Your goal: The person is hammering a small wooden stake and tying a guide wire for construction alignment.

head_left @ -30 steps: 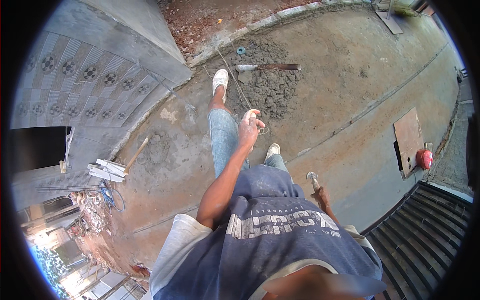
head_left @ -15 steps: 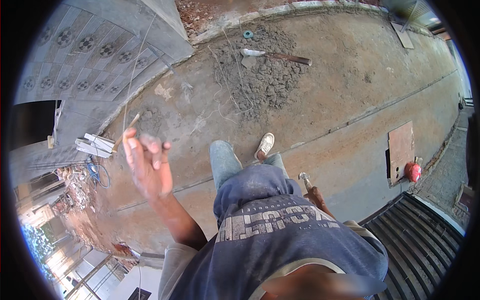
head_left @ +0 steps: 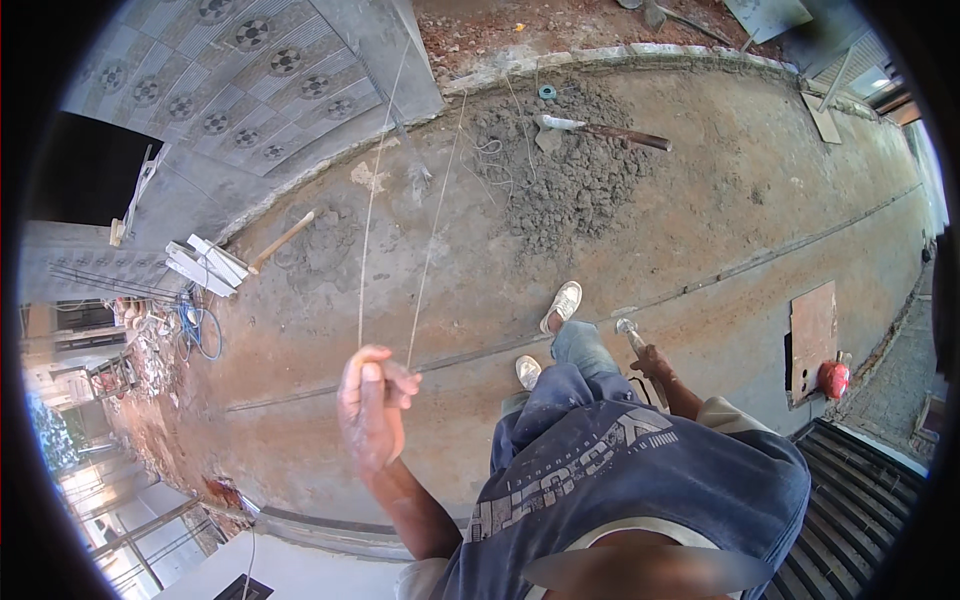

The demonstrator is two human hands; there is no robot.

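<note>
My left hand [head_left: 375, 410] is raised in front of me, fingers pinched on a thin string [head_left: 370, 200]. One strand runs from the fingers up toward the patterned wall; a second strand [head_left: 438, 215] leads to the far edge of the floor. Down at my right side, my right hand [head_left: 655, 363] is closed round what looks like a hammer [head_left: 627, 328], its metal head pointing away from me. Beyond my feet lies a heap of wet grey mortar [head_left: 580, 185]. On it rest a long-handled tool with a brown handle [head_left: 630, 135] and a small teal ring [head_left: 547, 92].
White strips [head_left: 205, 265] and a wooden handle [head_left: 283, 240] lie by the left wall, near a blue hose [head_left: 205, 335]. Right of me are a brown board [head_left: 812, 335], a red bundle [head_left: 833, 379] and a dark slatted grate [head_left: 860, 505]. A low kerb [head_left: 640, 52] borders the far side.
I have stepped, and my view has shifted left. My left hand is lower and nearer my body, and both string strands now run taut. The hammer stays in my right hand.
</note>
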